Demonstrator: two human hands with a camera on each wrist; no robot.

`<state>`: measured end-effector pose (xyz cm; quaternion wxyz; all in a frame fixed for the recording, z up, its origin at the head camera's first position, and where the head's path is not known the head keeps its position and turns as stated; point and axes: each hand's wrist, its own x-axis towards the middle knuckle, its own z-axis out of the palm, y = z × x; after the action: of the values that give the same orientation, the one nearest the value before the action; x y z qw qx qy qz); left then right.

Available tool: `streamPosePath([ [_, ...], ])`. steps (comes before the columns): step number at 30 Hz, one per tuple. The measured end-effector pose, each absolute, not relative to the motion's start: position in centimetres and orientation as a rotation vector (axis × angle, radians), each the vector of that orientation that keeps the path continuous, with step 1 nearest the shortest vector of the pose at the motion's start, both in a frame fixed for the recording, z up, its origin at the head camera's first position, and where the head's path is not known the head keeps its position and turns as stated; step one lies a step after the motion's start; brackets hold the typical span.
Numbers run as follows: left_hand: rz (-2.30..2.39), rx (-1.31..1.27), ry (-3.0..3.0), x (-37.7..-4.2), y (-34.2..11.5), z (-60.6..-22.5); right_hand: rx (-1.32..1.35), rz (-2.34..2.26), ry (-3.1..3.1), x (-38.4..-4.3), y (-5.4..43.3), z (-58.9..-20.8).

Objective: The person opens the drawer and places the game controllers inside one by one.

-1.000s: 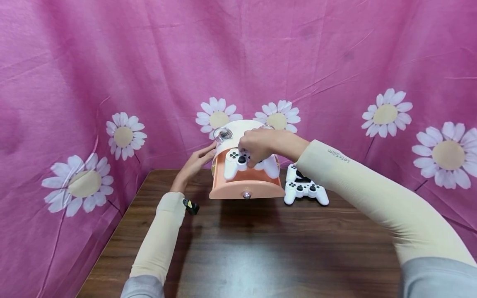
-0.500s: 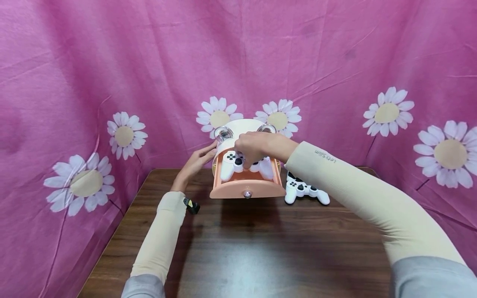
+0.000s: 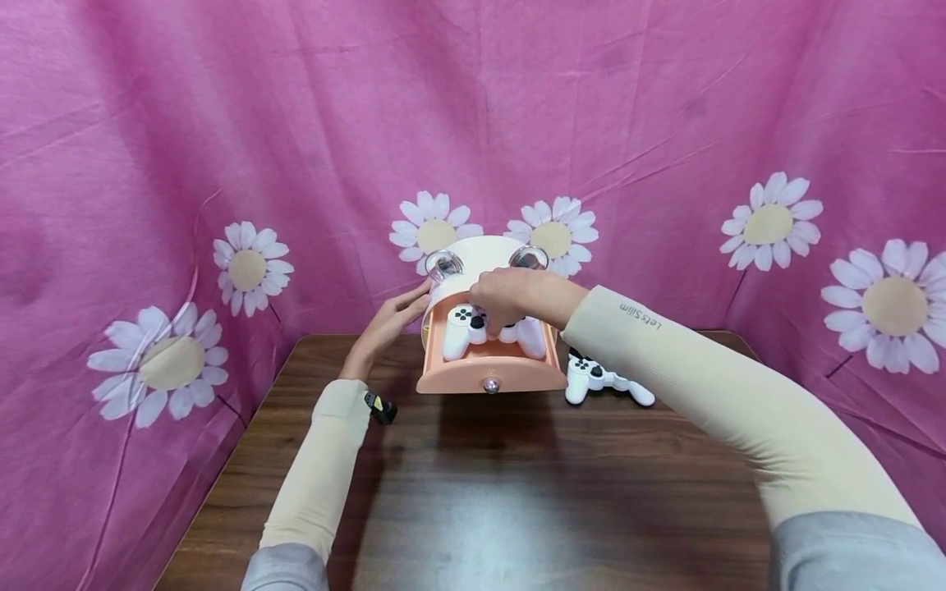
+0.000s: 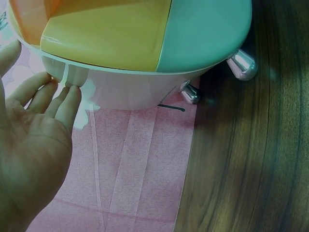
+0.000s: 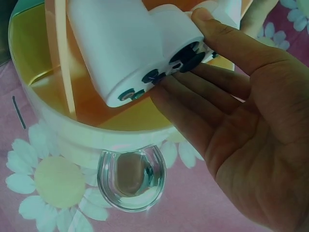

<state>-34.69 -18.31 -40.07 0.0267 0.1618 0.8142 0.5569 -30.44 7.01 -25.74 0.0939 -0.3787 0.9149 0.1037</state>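
Observation:
A white game controller is in or just over the pulled-out orange drawer, its two handles toward the knobbed front. My right hand grips the middle of it from above. In the right wrist view the thumb lies on one side of the controller and the fingers on its button side. The drawer belongs to a small rounded white cabinet. With extended fingers, my left hand touches the cabinet's left side; the left wrist view shows those fingertips against its white shell.
Beside the cabinet on the right, another white controller lies on the wooden table, partly behind my right sleeve. Yellow and green lower drawer fronts show, with silver feet beneath. A pink flowered cloth hangs behind.
My right hand has shifted slightly left and down with the controller, lower into the drawer. My forearm now covers more of the controller on the table. The left hand stays in place.

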Motion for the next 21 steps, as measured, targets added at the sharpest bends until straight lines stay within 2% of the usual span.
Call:
streamPosePath([
  [12,1.731,0.499,2.502,-34.8,-18.3,-40.2,-1.105,0.307,2.702,-30.3,7.1,-25.6],
  [21,1.728,0.513,2.524,-35.0,-18.4,-40.3,-1.234,0.239,2.738,-29.9,8.0,-24.6],
])
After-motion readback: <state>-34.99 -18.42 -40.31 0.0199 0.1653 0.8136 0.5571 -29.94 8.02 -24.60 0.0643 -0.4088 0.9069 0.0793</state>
